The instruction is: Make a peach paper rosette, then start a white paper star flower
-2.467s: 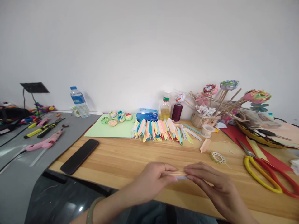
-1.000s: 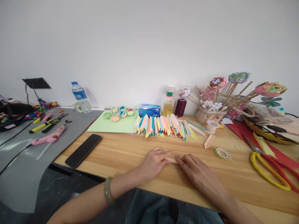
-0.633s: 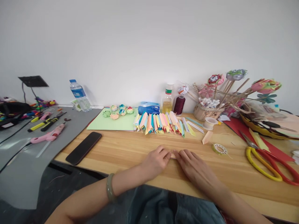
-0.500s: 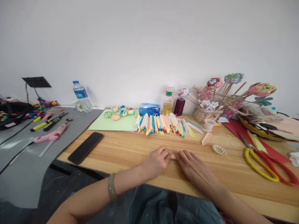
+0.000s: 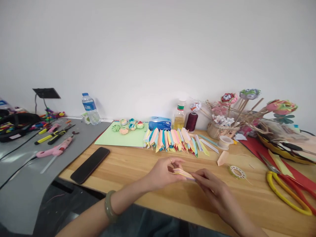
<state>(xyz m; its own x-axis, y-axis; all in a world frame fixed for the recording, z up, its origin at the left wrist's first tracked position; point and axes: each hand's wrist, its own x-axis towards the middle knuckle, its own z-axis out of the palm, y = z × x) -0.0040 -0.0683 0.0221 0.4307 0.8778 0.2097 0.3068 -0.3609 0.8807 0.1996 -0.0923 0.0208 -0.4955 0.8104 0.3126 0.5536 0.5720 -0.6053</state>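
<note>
A dense row of folded paper strips [image 5: 170, 140] crosses the tabletop [image 5: 128, 164] ahead of me, with a phone [image 5: 90, 165] to my left and, to my right, a loose peach piece [image 5: 223, 158], a flat ringed spool [image 5: 237, 172] and big scissors [image 5: 283, 184]; wood grain shows from the row down to the near edge, and over it my left fingers [image 5: 178, 178] and right fingers [image 5: 205, 174] pinch opposite ends of a small paper stack [image 5: 183, 173], forearms slanting inward
</note>
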